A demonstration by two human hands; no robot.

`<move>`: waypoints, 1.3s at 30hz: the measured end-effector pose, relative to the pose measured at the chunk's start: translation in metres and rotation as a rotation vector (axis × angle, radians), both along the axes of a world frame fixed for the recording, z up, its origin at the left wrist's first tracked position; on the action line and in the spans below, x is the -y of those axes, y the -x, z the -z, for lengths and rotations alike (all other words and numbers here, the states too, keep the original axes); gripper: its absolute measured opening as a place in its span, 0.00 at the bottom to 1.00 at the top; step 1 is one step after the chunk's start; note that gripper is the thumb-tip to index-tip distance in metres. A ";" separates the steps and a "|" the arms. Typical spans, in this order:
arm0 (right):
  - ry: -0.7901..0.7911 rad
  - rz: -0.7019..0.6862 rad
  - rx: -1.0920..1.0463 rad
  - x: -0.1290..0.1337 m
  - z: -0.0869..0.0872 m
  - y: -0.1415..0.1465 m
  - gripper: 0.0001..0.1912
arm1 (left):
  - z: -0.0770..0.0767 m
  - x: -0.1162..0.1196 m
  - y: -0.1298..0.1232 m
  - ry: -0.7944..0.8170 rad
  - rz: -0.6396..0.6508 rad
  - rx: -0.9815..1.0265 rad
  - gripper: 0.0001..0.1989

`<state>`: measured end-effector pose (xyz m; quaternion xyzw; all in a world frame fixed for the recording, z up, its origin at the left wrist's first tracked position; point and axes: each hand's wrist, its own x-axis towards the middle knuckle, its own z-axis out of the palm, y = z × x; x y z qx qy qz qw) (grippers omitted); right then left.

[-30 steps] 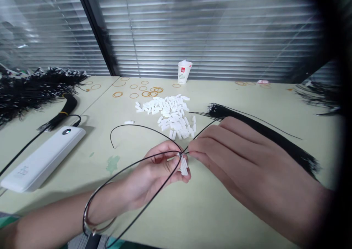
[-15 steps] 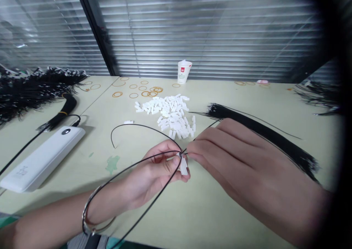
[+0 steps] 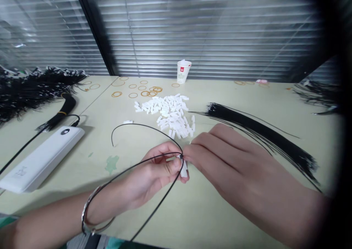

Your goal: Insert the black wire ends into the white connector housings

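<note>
My left hand [image 3: 162,172] is closed around a small white plastic connector [image 3: 183,170], pinched between thumb and fingers. Several thin black wires [image 3: 143,159] meet at the connector's top end; some loop back over the left wrist and one curls away to the left. Against that same end, my right hand [image 3: 228,168] pinches with thumb and forefinger at a black wire, its tip mostly covered by the fingers. A heap of white connectors [image 3: 176,121] lies just beyond both hands. Behind the right hand is a bundle of black wires [image 3: 255,132], with a few strands spread loose.
A white power bank [image 3: 44,157] with a cable plugged in lies at the left, near a banded wire bundle [image 3: 67,106] and a large black wire pile [image 3: 33,89]. Farther back are rubber bands [image 3: 151,92] and a paper cup [image 3: 183,71]. Window blinds [image 3: 209,29] stand behind the table.
My right hand has come slightly left and down, its fingertips now at the connector's end. The wire that trailed behind its knuckles no longer shows there. My left hand stays almost still.
</note>
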<state>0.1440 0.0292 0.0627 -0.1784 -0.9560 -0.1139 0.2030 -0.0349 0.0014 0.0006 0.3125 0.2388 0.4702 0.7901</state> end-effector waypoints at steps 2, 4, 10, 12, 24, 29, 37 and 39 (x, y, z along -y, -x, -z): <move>0.017 -0.003 0.018 -0.001 0.002 -0.001 0.11 | -0.001 0.000 -0.001 0.016 -0.009 -0.002 0.02; 0.035 -0.004 0.030 -0.003 0.003 0.000 0.11 | -0.001 0.000 -0.002 0.042 -0.019 -0.030 0.03; 0.082 -0.015 0.020 -0.006 0.005 0.001 0.13 | -0.001 0.000 -0.002 0.061 -0.048 -0.025 0.04; 0.089 -0.019 0.017 -0.006 0.005 0.001 0.13 | -0.002 0.000 -0.002 0.063 -0.050 -0.032 0.05; 0.127 -0.018 0.003 -0.010 0.008 0.003 0.11 | -0.003 0.001 0.000 0.051 -0.042 -0.037 0.04; 0.128 -0.015 0.026 -0.010 0.009 0.002 0.11 | -0.007 0.002 -0.002 0.087 -0.075 -0.057 0.05; 0.095 -0.005 0.008 -0.009 0.012 0.003 0.12 | -0.011 0.000 -0.002 0.080 -0.049 -0.147 0.08; 0.094 -0.014 0.016 -0.010 0.012 0.003 0.12 | -0.009 0.000 -0.002 0.072 -0.048 -0.148 0.07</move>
